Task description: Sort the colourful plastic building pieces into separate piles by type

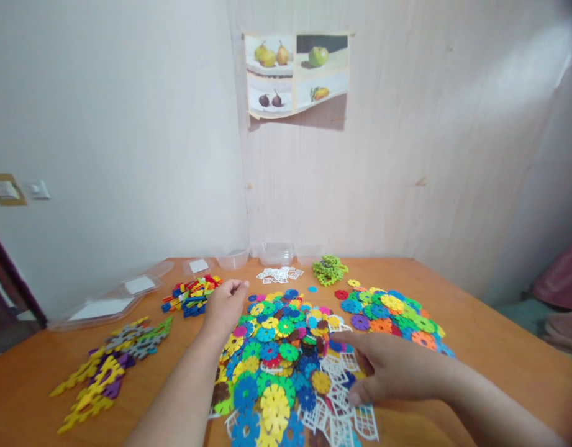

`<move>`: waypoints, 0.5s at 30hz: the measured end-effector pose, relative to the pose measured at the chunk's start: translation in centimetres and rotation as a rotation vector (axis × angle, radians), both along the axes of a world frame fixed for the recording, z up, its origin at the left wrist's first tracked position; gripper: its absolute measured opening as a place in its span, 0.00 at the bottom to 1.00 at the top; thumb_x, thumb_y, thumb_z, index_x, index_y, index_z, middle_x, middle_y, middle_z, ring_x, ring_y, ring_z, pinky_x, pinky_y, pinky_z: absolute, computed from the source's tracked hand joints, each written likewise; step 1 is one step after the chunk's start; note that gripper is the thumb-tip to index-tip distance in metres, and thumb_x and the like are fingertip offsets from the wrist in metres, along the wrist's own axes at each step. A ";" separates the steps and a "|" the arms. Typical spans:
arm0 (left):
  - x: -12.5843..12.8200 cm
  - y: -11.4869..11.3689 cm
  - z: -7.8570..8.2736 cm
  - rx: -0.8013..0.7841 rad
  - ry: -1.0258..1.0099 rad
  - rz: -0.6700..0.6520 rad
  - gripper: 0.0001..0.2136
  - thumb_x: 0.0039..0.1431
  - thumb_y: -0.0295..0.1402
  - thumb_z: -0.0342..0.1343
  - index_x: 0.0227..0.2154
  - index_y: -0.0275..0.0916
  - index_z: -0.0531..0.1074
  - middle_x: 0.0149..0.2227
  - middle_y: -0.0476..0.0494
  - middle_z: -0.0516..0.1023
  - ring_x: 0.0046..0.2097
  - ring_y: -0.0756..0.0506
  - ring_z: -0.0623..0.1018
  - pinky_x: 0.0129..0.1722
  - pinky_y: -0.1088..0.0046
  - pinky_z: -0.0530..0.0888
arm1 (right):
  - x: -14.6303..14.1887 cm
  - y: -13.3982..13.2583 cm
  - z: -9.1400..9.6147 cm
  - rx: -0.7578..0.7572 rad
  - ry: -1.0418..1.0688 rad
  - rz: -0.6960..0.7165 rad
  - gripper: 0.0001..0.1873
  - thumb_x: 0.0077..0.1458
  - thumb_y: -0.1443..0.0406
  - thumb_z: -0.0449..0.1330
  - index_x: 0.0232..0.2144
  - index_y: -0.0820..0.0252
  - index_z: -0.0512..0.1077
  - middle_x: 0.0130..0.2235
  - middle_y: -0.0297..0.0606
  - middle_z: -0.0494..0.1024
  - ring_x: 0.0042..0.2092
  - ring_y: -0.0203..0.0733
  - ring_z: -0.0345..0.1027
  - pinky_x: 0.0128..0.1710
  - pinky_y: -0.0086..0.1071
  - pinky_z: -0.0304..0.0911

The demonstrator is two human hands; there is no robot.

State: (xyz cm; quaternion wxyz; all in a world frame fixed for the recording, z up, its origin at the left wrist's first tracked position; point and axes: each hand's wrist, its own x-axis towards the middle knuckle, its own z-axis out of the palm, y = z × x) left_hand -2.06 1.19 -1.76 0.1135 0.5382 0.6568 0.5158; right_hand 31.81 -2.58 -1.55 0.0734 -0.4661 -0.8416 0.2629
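Note:
My left hand (226,304) is over the left edge of a large mixed pile of notched plastic discs (267,332), close to a heap of small building bricks (192,295). Its fingers are curled together, and whatever they may hold is hidden. On the pile's right side hovers my right hand (383,366), index finger pointing left and thumb apart, with nothing visible between them. White lattice pieces (339,397) lie beneath and beside it among the discs. A second group of discs (392,310) spreads beyond the right hand.
Yellow, grey and purple interlocking strips (108,366) lie at the left. Small white pieces (280,274) and a green heap (330,270) sit toward the back. Clear plastic tubs (276,253) line the wall, and clear lids (99,308) rest along the table's left edge.

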 end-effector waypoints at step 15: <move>1.6 -0.6 -1.2 -0.186 0.149 -0.339 0.13 0.52 0.42 0.53 0.32 0.39 0.76 0.30 0.45 0.78 0.35 0.44 0.76 0.33 0.73 0.68 | -2.2 -0.3 -0.8 0.062 0.058 0.013 0.27 0.53 0.58 0.60 0.57 0.44 0.68 0.45 0.37 0.78 0.42 0.44 0.71 0.37 0.29 0.61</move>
